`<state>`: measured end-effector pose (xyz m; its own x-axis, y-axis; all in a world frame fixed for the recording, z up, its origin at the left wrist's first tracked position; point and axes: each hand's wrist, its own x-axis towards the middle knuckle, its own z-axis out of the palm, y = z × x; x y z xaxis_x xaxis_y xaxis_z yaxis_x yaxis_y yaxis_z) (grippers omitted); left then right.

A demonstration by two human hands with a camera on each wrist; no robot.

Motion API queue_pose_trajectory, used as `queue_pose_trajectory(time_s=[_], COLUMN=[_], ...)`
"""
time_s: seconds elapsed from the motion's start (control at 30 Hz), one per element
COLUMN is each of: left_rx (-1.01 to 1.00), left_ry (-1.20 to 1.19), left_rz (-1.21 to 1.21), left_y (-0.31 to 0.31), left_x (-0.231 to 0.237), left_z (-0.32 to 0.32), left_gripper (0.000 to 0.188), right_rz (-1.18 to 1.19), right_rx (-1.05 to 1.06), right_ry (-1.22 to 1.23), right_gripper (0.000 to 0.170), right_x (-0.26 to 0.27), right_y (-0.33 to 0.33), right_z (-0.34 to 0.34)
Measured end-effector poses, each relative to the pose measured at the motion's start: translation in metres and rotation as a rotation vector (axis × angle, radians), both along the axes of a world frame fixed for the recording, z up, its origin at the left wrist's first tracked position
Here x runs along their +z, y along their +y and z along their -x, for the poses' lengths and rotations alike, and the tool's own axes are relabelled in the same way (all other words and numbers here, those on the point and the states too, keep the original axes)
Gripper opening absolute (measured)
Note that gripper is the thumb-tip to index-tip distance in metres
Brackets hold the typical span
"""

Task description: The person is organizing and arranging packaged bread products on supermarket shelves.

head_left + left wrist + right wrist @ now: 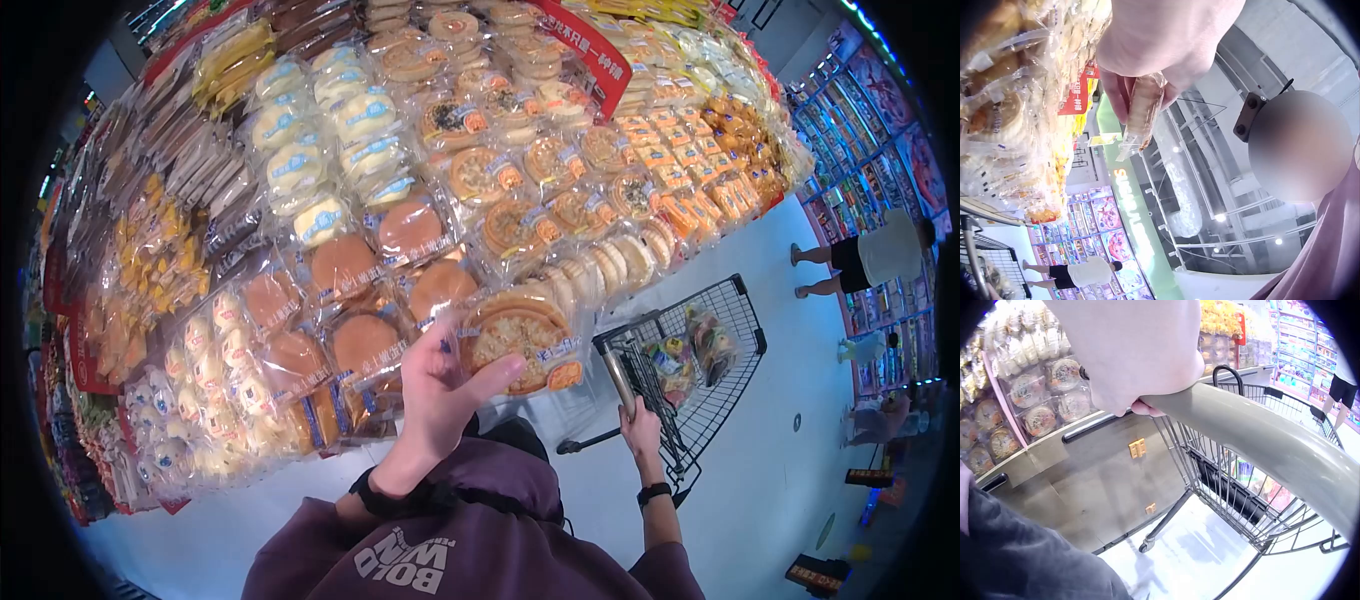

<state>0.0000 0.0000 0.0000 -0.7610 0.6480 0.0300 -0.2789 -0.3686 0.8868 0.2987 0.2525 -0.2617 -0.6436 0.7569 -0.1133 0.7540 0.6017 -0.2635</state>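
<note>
In the head view my left hand (438, 395) pinches a clear-wrapped round flat pastry (512, 340), thumb on its top face. The left wrist view shows this pack (1144, 112) edge-on between the thumb and fingers of my left hand (1169, 44). My right hand (641, 428) grips the handle (618, 375) of a shopping cart. In the right wrist view the fingers of my right hand (1141, 356) curl round the thick grey handle (1260, 431).
A sloping display of wrapped breads and cakes (345, 265) fills the left and centre. The wire cart (735, 370) holds several packaged goods (710, 345). A person in a white top (890, 250) stands by shelves at the right.
</note>
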Motion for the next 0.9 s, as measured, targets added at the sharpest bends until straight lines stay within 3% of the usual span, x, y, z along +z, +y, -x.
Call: queue_pose_trajectory(time_s=[0.07, 0.1, 0.17, 0.2, 0.3, 0.67, 0.8, 0.9], left_rx=[0.019, 0.024, 0.051, 0.054, 0.155, 0.221, 0.232, 0.243], left_ry=[0.059, 0.082, 0.04, 0.06, 0.135, -0.063, -0.104, -0.117], left_rz=[0.042, 0.063, 0.03, 0.035, 0.041, 0.039, 0.057, 0.059], left_y=[-0.005, 0.015, 0.033, 0.036, 0.064, 0.171, 0.188, 0.196], left_x=[-0.013, 0.008, 0.005, 0.003, -0.004, 0.0, -0.001, 0.0], left_z=[-0.009, 0.009, 0.004, 0.002, -0.003, -0.032, -0.035, -0.035], left_gripper=[0.045, 0.044, 0.043, 0.055, 0.039, 0.045, 0.045, 0.043], right_rz=[-0.031, 0.0, -0.015, 0.015, 0.052, 0.251, 0.331, 0.27], right_rx=[0.018, 0.013, 0.023, 0.035, 0.06, 0.134, 0.086, 0.281], right_ry=[0.0, 0.038, 0.028, 0.034, 0.039, 0.07, -0.037, -0.178], right_gripper=[0.029, 0.029, 0.028, 0.028, 0.029, 0.033, 0.036, 0.039], right_x=[-0.008, -0.003, 0.007, 0.008, 0.011, 0.001, -0.009, 0.014], right_y=[0.01, 0.023, 0.055, 0.058, 0.084, 0.124, 0.126, 0.141], right_z=[-0.011, 0.016, 0.008, 0.005, 0.0, -0.019, -0.023, -0.016])
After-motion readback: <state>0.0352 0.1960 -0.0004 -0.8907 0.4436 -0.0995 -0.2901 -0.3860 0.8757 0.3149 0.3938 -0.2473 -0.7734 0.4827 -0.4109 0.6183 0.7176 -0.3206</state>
